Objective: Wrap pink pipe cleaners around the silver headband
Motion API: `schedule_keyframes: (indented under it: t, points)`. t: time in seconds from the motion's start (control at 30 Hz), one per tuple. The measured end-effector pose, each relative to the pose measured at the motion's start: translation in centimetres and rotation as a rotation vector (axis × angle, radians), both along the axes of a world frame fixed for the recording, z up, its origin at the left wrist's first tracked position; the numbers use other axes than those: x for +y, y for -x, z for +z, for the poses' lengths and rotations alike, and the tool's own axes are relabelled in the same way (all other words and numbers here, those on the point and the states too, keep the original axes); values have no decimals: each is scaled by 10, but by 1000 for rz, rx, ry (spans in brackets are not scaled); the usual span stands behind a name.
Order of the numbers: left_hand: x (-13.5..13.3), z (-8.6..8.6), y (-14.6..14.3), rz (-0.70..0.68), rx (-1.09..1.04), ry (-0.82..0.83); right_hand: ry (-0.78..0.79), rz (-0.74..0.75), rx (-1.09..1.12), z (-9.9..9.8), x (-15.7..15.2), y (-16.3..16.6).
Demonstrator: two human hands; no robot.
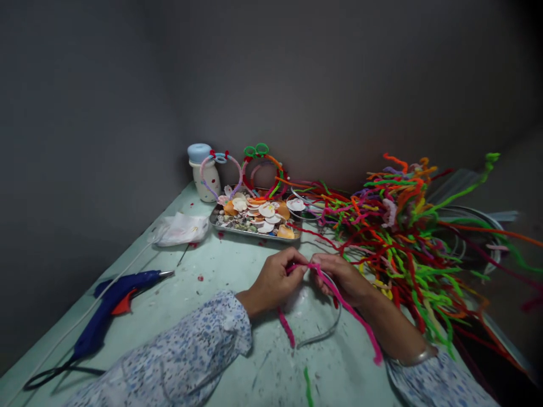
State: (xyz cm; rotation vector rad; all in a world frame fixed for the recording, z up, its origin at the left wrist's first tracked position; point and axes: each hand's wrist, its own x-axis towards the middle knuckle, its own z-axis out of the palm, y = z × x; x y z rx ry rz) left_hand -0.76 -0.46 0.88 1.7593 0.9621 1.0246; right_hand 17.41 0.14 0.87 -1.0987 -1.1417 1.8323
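Observation:
My left hand (275, 281) is closed, pinching a bright pink pipe cleaner (354, 314) between thumb and fingers. Close beside it, my right hand (341, 276) is also closed around the same pipe cleaner. From between the hands its loose length hangs down to the right. A thin grey headband (321, 337) curves below the hands, its upper part mostly hidden by my fingers. One end of the band, under my left hand, appears wrapped in pink fuzz (287, 329). A short green pipe cleaner (307, 387) lies near the front edge of the view.
A blue glue gun (112, 299) with an orange trigger lies at left, beside a white plastic packet (180, 229). Behind stand a metal tray (254, 233) of flower-shaped pieces, finished fuzzy headbands (241, 169) and a blue-lidded jar (206, 181). Tangled coloured pipe cleaners (394, 226) spread across the right.

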Motion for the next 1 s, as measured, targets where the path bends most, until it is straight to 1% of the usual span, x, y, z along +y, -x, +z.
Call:
schedule_keyframes:
  t: [0.1, 0.27, 0.47, 0.63, 0.87, 1.0]
  points:
    - [-1, 1, 0, 2, 4, -34, 16, 40, -3, -1, 1, -2]
    - [-3, 3, -2, 7, 16, -69, 20, 57, 15, 2, 1, -3]
    - [-7, 9, -3, 20, 6, -80, -26, 57, -10, 6, -3, -1]
    - [-10, 11, -4, 29, -14, -41, -1, 76, 37, 5, -5, 0]
    - [-11, 8, -5, 57, -6, 35, 38, 65, 75, 0, -2, -1]
    - [-11, 9, -5, 62, -41, 71, 31, 46, 66, -1, -3, 0]
